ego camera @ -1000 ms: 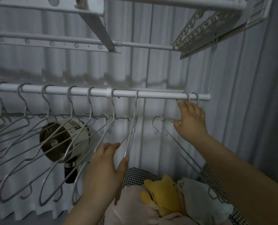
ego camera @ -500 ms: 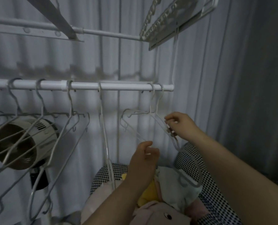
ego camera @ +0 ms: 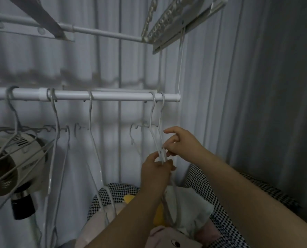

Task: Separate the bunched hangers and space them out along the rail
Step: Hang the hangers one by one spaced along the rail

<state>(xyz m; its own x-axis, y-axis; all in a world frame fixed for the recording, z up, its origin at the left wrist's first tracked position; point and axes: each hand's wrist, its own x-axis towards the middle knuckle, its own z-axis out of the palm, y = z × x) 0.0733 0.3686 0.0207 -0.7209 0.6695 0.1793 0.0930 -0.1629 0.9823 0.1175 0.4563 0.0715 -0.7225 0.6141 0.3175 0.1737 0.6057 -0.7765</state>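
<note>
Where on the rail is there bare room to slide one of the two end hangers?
Widest bare stretch: rail between the lone hanger and the paired hangers. A shorter gap lies left of the lone hanger. Crowded: the right end, where both hooks sit together; left hand and right hand pinch them.

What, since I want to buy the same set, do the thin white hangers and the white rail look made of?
Thin white wire hangers: probably metal wire with a smooth coating, judging by the slim round section and tightly bent hooks. White round rail: likely painted or coated metal tube, smooth with a faint sheen.
</note>
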